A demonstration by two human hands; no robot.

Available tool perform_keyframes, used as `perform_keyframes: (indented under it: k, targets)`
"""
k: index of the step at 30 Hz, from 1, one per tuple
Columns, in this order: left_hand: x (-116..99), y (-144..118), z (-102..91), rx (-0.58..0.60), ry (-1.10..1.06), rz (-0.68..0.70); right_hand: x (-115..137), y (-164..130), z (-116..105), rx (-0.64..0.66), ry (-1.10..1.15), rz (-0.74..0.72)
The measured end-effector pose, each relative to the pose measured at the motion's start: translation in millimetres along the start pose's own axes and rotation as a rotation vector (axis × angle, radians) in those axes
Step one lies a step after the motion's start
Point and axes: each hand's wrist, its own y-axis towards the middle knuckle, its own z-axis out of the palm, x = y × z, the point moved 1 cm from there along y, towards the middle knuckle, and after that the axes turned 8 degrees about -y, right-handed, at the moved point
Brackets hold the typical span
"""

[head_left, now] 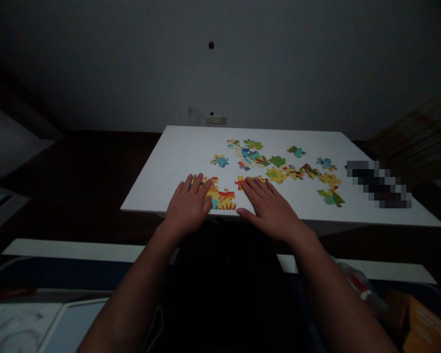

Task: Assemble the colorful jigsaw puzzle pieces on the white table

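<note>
My left hand [189, 203] lies flat over a joined group of jigsaw puzzle pieces [227, 200] near the table's front edge, its fingers stretched out and covering part of the group. Yellow, orange and teal printing shows beside it. My right hand [268, 206] also rests flat, fingers extended, over another puzzle section [241, 184] with red and yellow printing. A gap of bare table separates the upper parts of the two sections. What lies beneath my palms is hidden.
Several loose puzzle pieces [277, 161] are scattered and partly overlapping across the middle and right of the white table [150, 171]. A blurred dark object [378, 185] lies at the right. An orange box [426, 326] and a plastic bag [360, 284] are at lower right.
</note>
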Motion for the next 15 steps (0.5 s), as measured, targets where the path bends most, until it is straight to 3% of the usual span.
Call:
perform_keyframes:
  k: [3, 7, 11, 15]
  targets:
    - [-0.4, -3.5, -1.3, -0.038, 0.020, 0.016, 1.8, -0.6, -6.5, -0.029, -0.034, 0.008]
    - [1.1, -3.2, 0.2, -0.070, 0.013, 0.037, 38.6, -4.6, -10.6, -0.098, -0.025, -0.052]
    - [2.2, -2.7, 0.2, -0.056, 0.023, 0.019, 74.3, -3.4, 3.0, -0.082, -0.009, -0.083]
    - [1.2, -6.6, -2.0, -0.049, 0.028, 0.052, 74.0, -0.8, 15.1, -0.090, 0.030, -0.086]
